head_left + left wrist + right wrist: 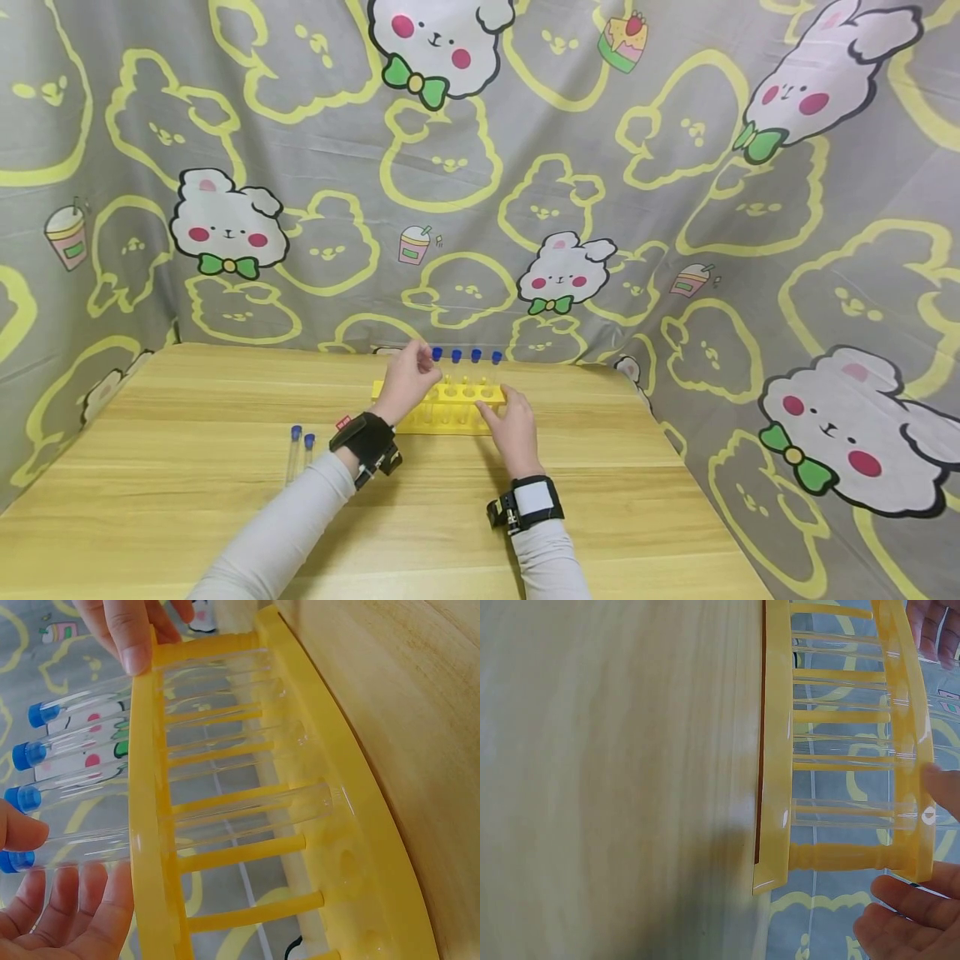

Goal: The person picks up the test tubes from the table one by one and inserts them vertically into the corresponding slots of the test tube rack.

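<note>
**K:** Grip check: left hand [407, 385] pinches the blue cap end of a clear plastic test tube [187, 825], thumb and fingers closed on it. That tube sits in the near-left hole of the yellow plastic tube rack [442, 408], bottom end resting in the base dimple.

**M:** Right hand [513, 427]?

**K:** Fingers fairly straight, laid against the rack's right end and top rail. Nothing clamped. Likely just bracing so the rack doesn't slide on the wooden table [187, 500].

**M:** Rack contents?

**K:** Four more blue-capped tubes [466, 357] upright in the back row, caps clear of the top plate. Rack stands at the table's far edge, close to the cartoon-bear printed cloth backdrop [480, 167].

**M:** Spares?

**K:** Two capped tubes [298, 452] lying flat, side by side, left of the left sleeve, well apart from the rack.
</note>
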`<state>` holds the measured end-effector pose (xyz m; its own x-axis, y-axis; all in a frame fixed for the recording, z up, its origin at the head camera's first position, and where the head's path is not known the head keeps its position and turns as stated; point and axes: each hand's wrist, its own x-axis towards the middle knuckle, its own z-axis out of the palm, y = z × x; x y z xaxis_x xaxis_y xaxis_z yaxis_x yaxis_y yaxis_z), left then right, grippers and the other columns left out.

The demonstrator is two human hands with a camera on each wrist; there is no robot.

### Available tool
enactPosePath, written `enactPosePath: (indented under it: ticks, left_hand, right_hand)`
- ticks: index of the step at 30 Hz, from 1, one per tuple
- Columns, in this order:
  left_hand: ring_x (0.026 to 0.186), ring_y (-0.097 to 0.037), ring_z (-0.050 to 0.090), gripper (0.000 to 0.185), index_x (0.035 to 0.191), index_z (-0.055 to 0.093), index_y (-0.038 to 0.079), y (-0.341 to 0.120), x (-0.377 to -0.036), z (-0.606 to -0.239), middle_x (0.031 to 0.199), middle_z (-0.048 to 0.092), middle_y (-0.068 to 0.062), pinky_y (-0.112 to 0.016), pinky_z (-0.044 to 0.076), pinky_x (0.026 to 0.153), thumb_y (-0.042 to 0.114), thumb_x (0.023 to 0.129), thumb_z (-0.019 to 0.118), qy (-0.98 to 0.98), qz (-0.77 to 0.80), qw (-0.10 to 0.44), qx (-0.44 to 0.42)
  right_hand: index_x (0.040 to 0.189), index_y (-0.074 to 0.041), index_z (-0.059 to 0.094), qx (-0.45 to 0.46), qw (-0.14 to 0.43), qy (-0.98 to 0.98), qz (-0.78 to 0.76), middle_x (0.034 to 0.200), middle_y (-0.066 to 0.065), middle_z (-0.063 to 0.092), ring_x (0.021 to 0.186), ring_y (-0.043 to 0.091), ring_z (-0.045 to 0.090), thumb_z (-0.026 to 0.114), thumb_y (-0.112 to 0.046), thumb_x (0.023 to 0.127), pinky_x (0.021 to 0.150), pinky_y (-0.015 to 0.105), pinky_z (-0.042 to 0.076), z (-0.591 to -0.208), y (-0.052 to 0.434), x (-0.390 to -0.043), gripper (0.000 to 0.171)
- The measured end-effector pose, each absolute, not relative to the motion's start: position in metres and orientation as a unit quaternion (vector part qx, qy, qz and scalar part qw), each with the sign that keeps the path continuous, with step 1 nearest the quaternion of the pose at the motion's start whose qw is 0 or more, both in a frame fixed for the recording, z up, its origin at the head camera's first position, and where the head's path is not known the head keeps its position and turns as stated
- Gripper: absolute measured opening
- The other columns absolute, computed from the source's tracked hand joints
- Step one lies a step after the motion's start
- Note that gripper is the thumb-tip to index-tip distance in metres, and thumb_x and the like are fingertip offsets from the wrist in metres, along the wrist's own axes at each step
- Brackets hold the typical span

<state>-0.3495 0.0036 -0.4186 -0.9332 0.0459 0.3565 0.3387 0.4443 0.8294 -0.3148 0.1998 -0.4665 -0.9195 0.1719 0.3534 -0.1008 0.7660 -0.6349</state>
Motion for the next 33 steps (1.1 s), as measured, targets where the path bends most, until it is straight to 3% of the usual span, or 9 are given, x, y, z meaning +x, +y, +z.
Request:
enactPosePath:
  ticks: [18, 33]
  left_hand:
    - [0.096, -0.026, 0.062, 0.033, 0.112, 0.053, 0.003, -0.014, -0.336, -0.413, 0.106, 0.061, -0.014, -0.039, 0.053, 0.087, 0.012, 0.084, 0.066, -0.839, -0.519, 0.110, -0.124]
    - [0.096, -0.032, 0.062, 0.033, 0.111, 0.054, -0.002, -0.075, -0.315, -0.416, 0.106, 0.063, -0.022, -0.046, 0.053, 0.087, 0.010, 0.083, 0.066, -0.869, -0.452, 0.134, -0.150]
  right_hand:
    - [0.134, 0.001, 0.053, -0.023, 0.195, -0.920, 0.341, 0.134, 0.023, 0.057, 0.126, 0.039, 0.053, 0.070, -0.039, 0.087, 0.106, 0.049, 0.044, -0.466, 0.200, -0.314, 0.065]
    - [0.133, 0.002, 0.053, -0.021, 0.198, -0.917, 0.345, 0.133, 0.024, 0.057, 0.125, 0.039, 0.053, 0.071, -0.039, 0.086, 0.105, 0.049, 0.044, -0.466, 0.199, -0.313, 0.065]
